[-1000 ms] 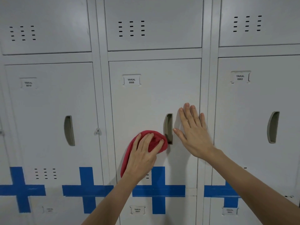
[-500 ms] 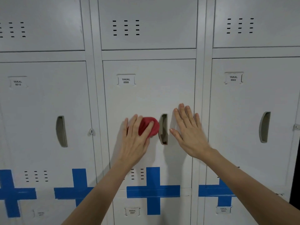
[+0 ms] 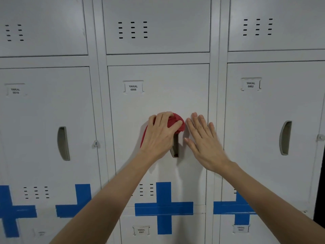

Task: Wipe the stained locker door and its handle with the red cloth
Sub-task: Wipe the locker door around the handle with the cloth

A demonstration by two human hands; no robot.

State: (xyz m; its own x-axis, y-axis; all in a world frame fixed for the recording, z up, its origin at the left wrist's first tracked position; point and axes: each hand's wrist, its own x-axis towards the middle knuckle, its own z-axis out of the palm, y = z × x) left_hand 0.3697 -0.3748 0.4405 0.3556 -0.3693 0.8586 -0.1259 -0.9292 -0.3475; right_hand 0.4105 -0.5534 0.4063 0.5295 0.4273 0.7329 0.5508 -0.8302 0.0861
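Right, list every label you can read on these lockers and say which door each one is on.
"YAKAL 0006" on the label of the middle door being wiped.
"YAKAL 0002" on the label of the door to the right.
"YAKAL 0010" on the left door's label, blurred, likely reading.
"YAKAL 0007" on the lower middle label, small, likely reading.
Lower right label: "YAKAL", number unreadable.
Lower left label: too blurred.

Red cloth (image 3: 176,123) and left hand (image 3: 161,136) hide the handle's (image 3: 175,147) top.

I face a wall of grey metal lockers (image 3: 44,106). Vent slots (image 3: 132,30) pierce the upper doors, blue tape crosses (image 3: 163,208) mark the lower seams, and numbered labels (image 3: 250,84) sit on neighbours.
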